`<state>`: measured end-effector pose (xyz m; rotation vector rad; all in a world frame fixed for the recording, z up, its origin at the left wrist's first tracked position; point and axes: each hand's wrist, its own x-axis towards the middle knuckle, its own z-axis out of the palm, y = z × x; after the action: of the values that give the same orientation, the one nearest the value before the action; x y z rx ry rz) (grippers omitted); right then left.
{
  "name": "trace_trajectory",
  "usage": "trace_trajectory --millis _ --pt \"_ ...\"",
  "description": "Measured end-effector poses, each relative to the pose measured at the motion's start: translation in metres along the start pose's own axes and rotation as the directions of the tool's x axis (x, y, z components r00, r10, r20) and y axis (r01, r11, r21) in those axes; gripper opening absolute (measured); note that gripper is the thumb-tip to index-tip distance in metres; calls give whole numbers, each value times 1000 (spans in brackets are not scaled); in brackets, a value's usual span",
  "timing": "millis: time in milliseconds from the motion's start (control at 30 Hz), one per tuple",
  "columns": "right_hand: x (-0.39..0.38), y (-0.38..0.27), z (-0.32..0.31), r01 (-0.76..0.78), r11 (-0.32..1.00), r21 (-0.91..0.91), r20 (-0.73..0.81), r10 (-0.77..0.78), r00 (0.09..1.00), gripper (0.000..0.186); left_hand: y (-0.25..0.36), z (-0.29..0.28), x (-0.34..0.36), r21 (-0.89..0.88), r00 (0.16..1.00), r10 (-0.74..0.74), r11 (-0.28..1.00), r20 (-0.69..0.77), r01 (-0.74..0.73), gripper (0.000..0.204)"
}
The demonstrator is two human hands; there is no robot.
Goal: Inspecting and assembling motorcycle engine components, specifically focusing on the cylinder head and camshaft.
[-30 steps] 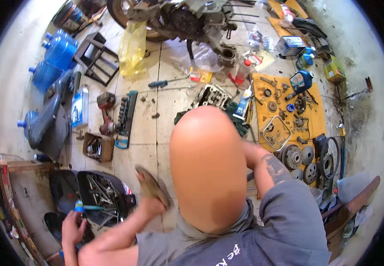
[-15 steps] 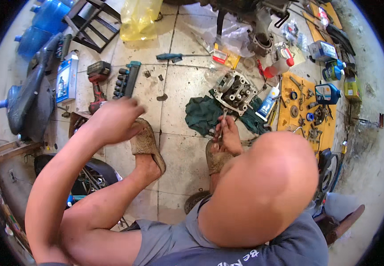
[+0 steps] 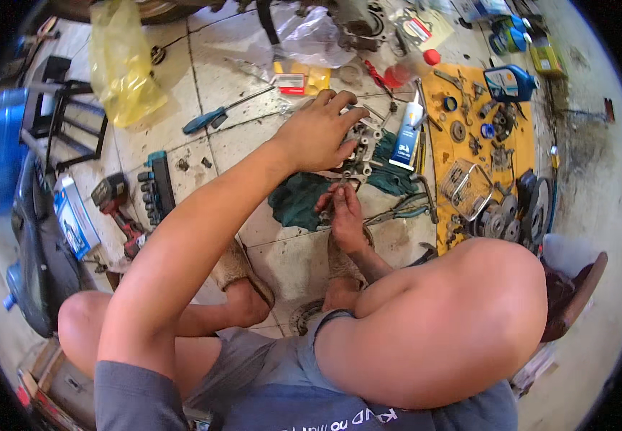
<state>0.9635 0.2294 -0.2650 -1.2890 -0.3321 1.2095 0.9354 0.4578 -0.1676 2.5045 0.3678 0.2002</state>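
My left hand (image 3: 319,133) reaches over the metal cylinder head (image 3: 365,151), fingers spread and partly covering it; whether they press on it is unclear. My right hand (image 3: 342,210), below the head, is closed on a small metal wrench (image 3: 345,179) whose end is at the head's lower edge. Dark green rags (image 3: 293,205) lie around the part. A white-and-blue tube (image 3: 408,133) is to its right, and pliers (image 3: 397,215) lie below that.
An orange mat (image 3: 523,144) holds several metal parts at right. A screwdriver (image 3: 203,120), socket set (image 3: 156,187) and cordless drill (image 3: 113,205) lie at left. A yellow bag (image 3: 128,65), black stool (image 3: 56,126) and blue water jugs (image 3: 2,151) are farther left.
My left hand has swung up and right from beside my left foot to over the cylinder head. The view has shifted; my right hand still holds the tool at the head.
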Motion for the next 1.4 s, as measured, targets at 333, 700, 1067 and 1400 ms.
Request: trace_trajectory --millis 333,700,1067,1400 --pt "4 5 37 41 946 322 -177 18 984 30 -4 59 28 147 997 -79 986 20 75 57" --pt "11 -8 38 -55 878 476 -147 141 979 39 -3 58 32 34 993 -116 993 -5 116 62" --pt "4 1 23 -50 934 354 -149 109 983 43 7 64 28 162 992 -116 979 -42 121 58" --pt "-2 -17 -3 -256 967 -5 -288 243 926 38 28 83 13 147 946 -232 952 -227 268 53"
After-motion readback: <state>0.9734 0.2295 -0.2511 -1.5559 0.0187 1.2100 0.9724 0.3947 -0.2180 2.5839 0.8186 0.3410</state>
